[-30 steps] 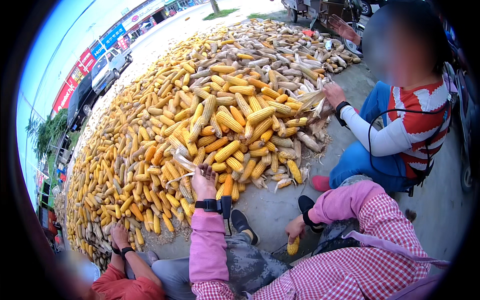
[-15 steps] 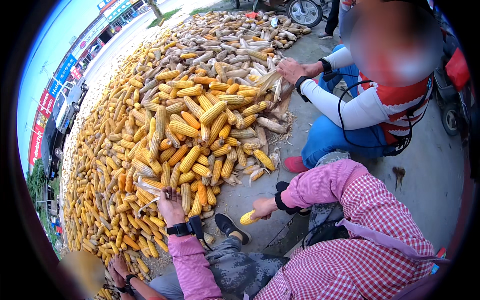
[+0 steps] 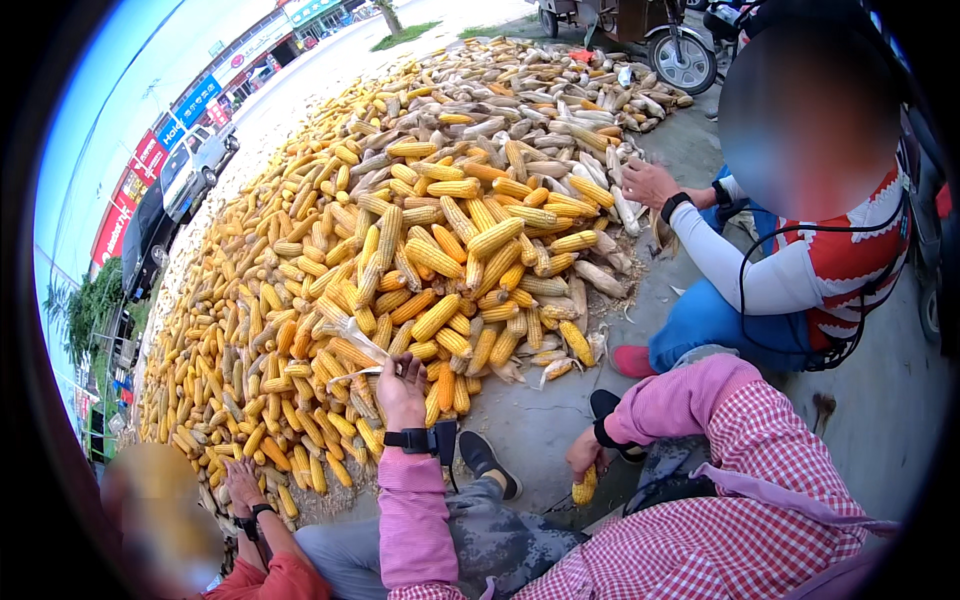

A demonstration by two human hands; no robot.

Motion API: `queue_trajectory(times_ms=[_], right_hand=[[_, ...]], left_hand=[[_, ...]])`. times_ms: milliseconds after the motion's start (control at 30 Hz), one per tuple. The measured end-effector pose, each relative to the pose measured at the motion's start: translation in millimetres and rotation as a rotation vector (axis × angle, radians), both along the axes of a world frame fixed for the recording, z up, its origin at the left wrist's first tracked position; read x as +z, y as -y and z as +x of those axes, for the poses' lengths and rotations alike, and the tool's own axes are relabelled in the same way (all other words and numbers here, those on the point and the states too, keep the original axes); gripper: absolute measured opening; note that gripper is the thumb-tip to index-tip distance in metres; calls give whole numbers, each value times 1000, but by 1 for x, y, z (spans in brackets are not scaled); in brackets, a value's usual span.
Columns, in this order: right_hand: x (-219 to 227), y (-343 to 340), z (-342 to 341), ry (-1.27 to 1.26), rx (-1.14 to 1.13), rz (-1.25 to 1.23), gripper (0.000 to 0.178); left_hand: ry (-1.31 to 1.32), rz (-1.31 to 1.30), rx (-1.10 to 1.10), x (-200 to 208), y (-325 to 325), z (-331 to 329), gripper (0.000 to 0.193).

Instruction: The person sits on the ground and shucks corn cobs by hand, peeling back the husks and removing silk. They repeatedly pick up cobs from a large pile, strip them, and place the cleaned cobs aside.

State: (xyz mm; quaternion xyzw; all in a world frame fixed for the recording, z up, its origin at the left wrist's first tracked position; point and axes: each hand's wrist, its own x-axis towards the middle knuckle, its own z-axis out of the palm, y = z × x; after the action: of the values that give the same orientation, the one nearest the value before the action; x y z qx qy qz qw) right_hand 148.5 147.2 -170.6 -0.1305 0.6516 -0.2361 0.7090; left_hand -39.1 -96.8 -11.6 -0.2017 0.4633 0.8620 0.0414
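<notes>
My left hand is at the near edge of a large heap of corn cobs, palm turned up. Its fingers are closed on a pale strip of corn husk, which sticks out past the fingertips over the cobs. Lower and to the right, over the pavement beside my leg, my right hand grips a yellow corn cob. The cob's bare kernels show below the fist, tip pointing down; its other end is hidden in the hand.
A co-worker in a red vest crouches at the right, hands by the husks. Another person's hand touches the heap at lower left. My shoe rests on the pavement. A three-wheeled vehicle and parked cars stand beyond.
The view has swung left. My left hand has moved farther over the heap with the husk. My right hand has dropped nearer my leg, and its cob has turned from pointing left to down.
</notes>
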Motion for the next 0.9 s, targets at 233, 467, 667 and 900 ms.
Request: queue_trajectory(times_ms=[233, 467, 667, 900], right_hand=[[21, -7, -30, 51, 59, 82, 44], [337, -114, -341, -709, -1650, -1560, 34], [374, -28, -266, -822, -1208, -1043, 34], [234, 1, -174, -666, -810, -517, 66]], left_hand=[[-16, 28, -3, 2, 3, -2, 19], [-35, 61, -52, 14, -19, 3, 20], [-27, 5, -115, 26, -21, 18, 21], [-101, -350, -454, 39, -65, 39, 24]])
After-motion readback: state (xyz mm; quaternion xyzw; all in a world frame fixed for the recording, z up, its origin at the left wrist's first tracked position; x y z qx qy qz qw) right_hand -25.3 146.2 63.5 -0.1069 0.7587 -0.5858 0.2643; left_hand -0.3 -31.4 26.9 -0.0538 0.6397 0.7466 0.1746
